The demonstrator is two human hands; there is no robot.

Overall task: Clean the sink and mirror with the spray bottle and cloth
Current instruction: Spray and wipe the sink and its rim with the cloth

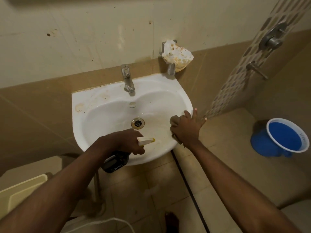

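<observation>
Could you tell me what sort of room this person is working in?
Most likely a small tiled bathroom. A white wall-mounted sink with a tap sits against the tiles, shower fittings are on the right wall, and a blue bucket stands on the floor.

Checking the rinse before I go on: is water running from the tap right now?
No. The tap shows no stream below its spout, and the sink basin under it holds no falling water.

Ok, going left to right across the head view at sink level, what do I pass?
Spray bottle in the left hand → drain → cloth under the right hand → blue bucket.
</observation>
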